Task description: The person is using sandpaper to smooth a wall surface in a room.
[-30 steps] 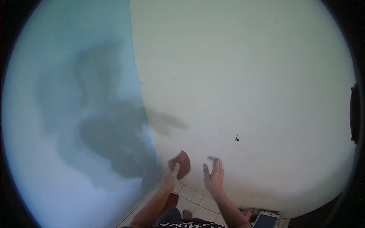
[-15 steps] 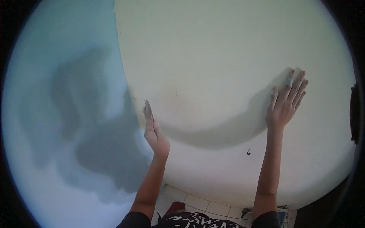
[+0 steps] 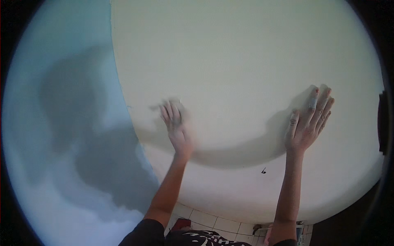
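Ahead of me stands a pale cream wall [image 3: 230, 65] that meets a light blue wall [image 3: 24, 135] along a corner on the left. My right hand [image 3: 308, 119] lies flat on the cream wall, its fingers stretched upward, with pale dust on the skin and a light wrap round one finger. Closer to the corner, my left hand [image 3: 176, 125] is raised at the cream wall with its fingers extended; it is slightly blurred. Nothing shows in either hand. Whether the left palm touches the wall cannot be made out.
A small dark hook-like mark [image 3: 264, 171] is on the wall between my forearms. White floor tiles [image 3: 225, 225] show below, with a red object [image 3: 182, 224] near my body. Shadows of my arms and body fall on both walls. A dark edge [image 3: 382, 123] stands at the far right.
My left hand has turned from edge-on to showing its back and shifted right, away from the corner. The view has moved slightly; my right hand stays flat on the wall.
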Action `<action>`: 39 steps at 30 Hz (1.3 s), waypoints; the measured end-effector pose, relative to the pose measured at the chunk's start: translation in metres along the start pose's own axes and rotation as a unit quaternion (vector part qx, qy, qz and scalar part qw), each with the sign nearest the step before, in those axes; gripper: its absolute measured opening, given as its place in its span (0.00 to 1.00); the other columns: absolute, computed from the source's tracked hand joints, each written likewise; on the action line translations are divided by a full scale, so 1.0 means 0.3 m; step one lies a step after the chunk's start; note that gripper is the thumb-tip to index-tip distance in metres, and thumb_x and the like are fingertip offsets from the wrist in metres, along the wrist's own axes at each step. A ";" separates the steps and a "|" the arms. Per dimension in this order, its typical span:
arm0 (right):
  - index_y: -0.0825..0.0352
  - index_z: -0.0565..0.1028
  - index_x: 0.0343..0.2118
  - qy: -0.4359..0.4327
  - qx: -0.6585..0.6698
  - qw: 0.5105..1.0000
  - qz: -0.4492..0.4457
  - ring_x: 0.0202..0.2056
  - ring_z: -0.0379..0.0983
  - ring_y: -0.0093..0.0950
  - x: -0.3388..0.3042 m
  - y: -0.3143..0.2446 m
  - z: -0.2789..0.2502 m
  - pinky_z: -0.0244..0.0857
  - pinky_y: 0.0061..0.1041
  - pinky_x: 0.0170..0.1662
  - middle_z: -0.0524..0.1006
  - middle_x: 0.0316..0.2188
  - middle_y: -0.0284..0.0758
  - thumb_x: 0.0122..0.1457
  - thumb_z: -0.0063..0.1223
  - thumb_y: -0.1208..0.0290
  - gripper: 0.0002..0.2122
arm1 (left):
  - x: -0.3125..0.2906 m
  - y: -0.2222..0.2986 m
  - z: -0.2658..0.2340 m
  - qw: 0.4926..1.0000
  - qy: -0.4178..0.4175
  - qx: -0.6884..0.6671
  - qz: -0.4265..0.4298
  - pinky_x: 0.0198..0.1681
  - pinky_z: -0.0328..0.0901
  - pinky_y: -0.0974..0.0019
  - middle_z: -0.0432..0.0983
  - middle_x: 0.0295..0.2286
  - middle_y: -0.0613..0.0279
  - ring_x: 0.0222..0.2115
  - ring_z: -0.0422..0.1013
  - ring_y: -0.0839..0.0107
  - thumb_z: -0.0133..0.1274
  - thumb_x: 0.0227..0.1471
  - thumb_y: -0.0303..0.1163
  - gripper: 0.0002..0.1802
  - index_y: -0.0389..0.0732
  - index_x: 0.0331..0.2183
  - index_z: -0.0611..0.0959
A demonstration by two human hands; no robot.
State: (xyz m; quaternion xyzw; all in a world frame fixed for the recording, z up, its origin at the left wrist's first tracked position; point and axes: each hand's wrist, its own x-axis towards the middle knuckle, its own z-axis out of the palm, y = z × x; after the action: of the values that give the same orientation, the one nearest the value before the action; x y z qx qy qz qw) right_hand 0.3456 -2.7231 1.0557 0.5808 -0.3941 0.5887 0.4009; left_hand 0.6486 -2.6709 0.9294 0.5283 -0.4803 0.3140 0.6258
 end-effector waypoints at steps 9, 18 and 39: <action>0.52 0.55 0.65 0.005 -0.002 1.000 -0.008 0.67 0.41 0.37 -0.012 -0.002 0.000 0.37 0.45 0.67 0.50 0.67 0.35 0.64 0.25 0.46 0.28 | -0.257 0.005 0.016 0.999 -0.037 -0.031 0.013 0.66 0.33 0.48 0.51 0.62 0.47 0.64 0.40 0.45 0.31 0.62 0.34 0.26 0.35 0.59 0.64; 0.51 0.56 0.64 0.014 -0.002 1.000 0.001 0.67 0.42 0.37 -0.001 -0.029 0.004 0.38 0.45 0.67 0.51 0.66 0.35 0.65 0.23 0.45 0.28 | 0.291 0.124 -0.031 0.997 0.027 0.012 0.078 0.65 0.34 0.45 0.46 0.63 0.48 0.65 0.38 0.45 0.31 0.63 0.33 0.27 0.36 0.61 0.60; 0.57 0.54 0.65 -0.076 -0.003 0.997 0.007 0.68 0.39 0.41 -0.073 -0.070 -0.056 0.33 0.46 0.68 0.48 0.67 0.38 0.65 0.22 0.48 0.29 | -0.195 0.022 -0.100 0.996 -0.087 -0.021 0.026 0.65 0.33 0.45 0.47 0.63 0.49 0.65 0.40 0.48 0.35 0.59 0.29 0.29 0.38 0.62 0.58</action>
State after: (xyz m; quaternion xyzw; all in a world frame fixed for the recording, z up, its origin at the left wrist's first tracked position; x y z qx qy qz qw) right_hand 0.3592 -2.7001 1.0335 0.6202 -0.4291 0.5446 0.3671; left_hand 0.6307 -2.6336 0.8776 0.5275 -0.5528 0.2734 0.5843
